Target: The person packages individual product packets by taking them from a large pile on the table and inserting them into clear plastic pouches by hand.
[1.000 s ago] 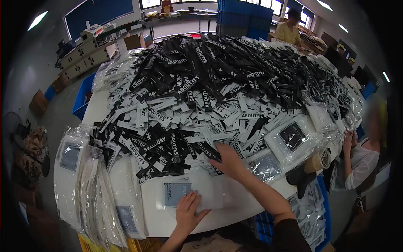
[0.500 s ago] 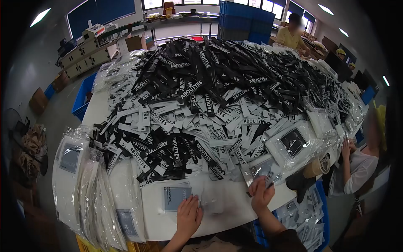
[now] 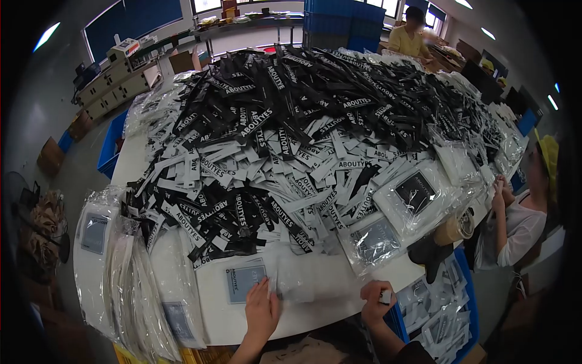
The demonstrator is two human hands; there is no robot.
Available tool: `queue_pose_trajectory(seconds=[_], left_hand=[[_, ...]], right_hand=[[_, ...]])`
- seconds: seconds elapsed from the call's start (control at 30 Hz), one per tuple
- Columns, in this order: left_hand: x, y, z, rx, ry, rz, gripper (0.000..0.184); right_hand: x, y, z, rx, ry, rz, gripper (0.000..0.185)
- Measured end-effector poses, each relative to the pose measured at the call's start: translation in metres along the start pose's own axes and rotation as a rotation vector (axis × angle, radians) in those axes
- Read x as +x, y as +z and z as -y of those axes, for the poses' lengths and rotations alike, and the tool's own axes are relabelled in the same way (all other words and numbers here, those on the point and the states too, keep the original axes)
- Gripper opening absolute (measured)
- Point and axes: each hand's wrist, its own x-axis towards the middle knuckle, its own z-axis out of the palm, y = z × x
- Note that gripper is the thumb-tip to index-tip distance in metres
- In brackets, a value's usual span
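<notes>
My left hand (image 3: 262,311) lies with fingers stretched out over the edge of a frosted plastic bag with a grey printed panel (image 3: 245,283), flat on the white table. The bag's translucent part (image 3: 303,278) spreads to the right of that hand. My right hand (image 3: 377,301) is closed in a fist near the table's front edge. A small white strip with black print (image 3: 385,296) pokes out of it; the rest is hidden by the fingers. Beyond the right hand lies a clear-wrapped packet with a grey panel (image 3: 374,241).
A large heap of black and white "ABOUTYES" strips (image 3: 285,115) covers the table (image 3: 303,324). Long bagged stacks (image 3: 139,285) stand left. On the right are a brown cup (image 3: 456,227), a blue crate (image 3: 470,291) of bags, and a person in a yellow cap (image 3: 509,224).
My right hand has moved down and nearer me, away from the packet with the grey panel. My left hand stays on the frosted bag. The whole view has shifted slightly.
</notes>
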Motion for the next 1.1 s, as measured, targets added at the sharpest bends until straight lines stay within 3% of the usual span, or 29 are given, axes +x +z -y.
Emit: queue_pose_trajectory(seconds=[0.03, 0.1, 0.13, 0.2, 0.23, 0.4, 0.47, 0.53, 0.6, 0.63, 0.7, 0.8, 0.83, 0.87, 0.9, 0.93, 0.97, 1.03, 1.07, 1.1], left_hand=[[-0.002, 0.001, 0.003, -0.016, -0.037, 0.001, 0.031], [-0.006, -0.005, 0.004, -0.026, -0.067, 0.011, 0.031], [-0.005, -0.009, 0.000, -0.092, -0.180, 0.016, 0.031], [-0.005, -0.013, -0.010, -0.166, -0.308, 0.010, 0.032], [-0.005, -0.018, -0.014, -0.203, -0.258, -0.050, 0.033], [-0.003, -0.027, -0.030, -0.164, -0.014, -0.122, 0.042], [-0.007, -0.024, -0.033, -0.158, 0.052, 0.006, 0.048], [-0.009, -0.021, -0.037, -0.142, 0.082, 0.059, 0.050], [-0.014, -0.019, -0.037, -0.124, 0.109, 0.112, 0.052], [-0.019, -0.018, -0.035, -0.141, 0.102, 0.128, 0.052], [-0.018, -0.026, -0.034, -0.151, 0.093, 0.141, 0.053], [-0.012, -0.050, -0.036, -0.332, -0.055, 0.247, 0.051], [-0.021, -0.049, -0.031, -0.481, -0.278, 0.260, 0.047], [-0.027, -0.049, -0.027, -0.631, -0.504, 0.272, 0.043], [-0.023, -0.051, -0.025, -0.480, -0.376, 0.272, 0.026], [-0.022, -0.050, -0.023, -0.487, -0.379, 0.275, 0.026], [-0.022, -0.049, -0.022, -0.579, -0.450, 0.232, 0.021], [-0.014, -0.049, -0.029, -0.884, -0.538, 0.068, 0.012], [-0.012, -0.048, -0.029, -0.885, -0.539, 0.059, 0.012], [-0.011, -0.047, -0.029, -0.812, -0.575, 0.030, 0.014]], right_hand=[[-0.004, -0.008, -0.010, -0.002, 0.006, 0.006, 0.016], [-0.016, -0.015, -0.032, -0.438, 0.006, 0.113, 0.018], [-0.020, -0.011, -0.029, -0.273, 0.169, 0.031, 0.021], [-0.010, -0.007, -0.011, -0.206, 0.019, 0.020, 0.022], [-0.010, -0.003, -0.005, -0.130, -0.112, -0.005, 0.023], [-0.025, -0.021, -0.029, -0.461, 0.190, 0.070, 0.027], [-0.019, 0.003, -0.010, -0.178, 0.271, 0.116, 0.029], [-0.012, 0.033, 0.004, -0.217, 0.324, 0.275, 0.028], [0.003, 0.058, 0.016, -0.295, 0.291, 0.652, 0.024], [0.007, 0.066, 0.017, -0.290, 0.291, 0.652, 0.024], [0.012, 0.079, 0.017, -0.294, 0.633, 0.846, 0.016], [0.018, 0.079, 0.028, -0.186, 0.692, 0.976, 0.014], [0.013, 0.081, 0.028, -0.186, 0.697, 0.976, 0.014], [0.004, 0.085, 0.028, -0.144, 0.511, 1.033, 0.018], [-0.004, 0.088, 0.027, -0.103, 0.321, 1.085, 0.022], [-0.012, 0.089, 0.023, -0.092, 0.272, 1.088, 0.024], [-0.015, 0.089, 0.023, -0.099, 0.276, 1.089, 0.024], [-0.014, 0.092, 0.023, -0.200, 0.528, 1.042, 0.032], [-0.014, 0.098, 0.027, -0.200, 0.525, 1.051, 0.032], [-0.013, 0.106, 0.035, -0.199, 0.328, 0.863, 0.037]])
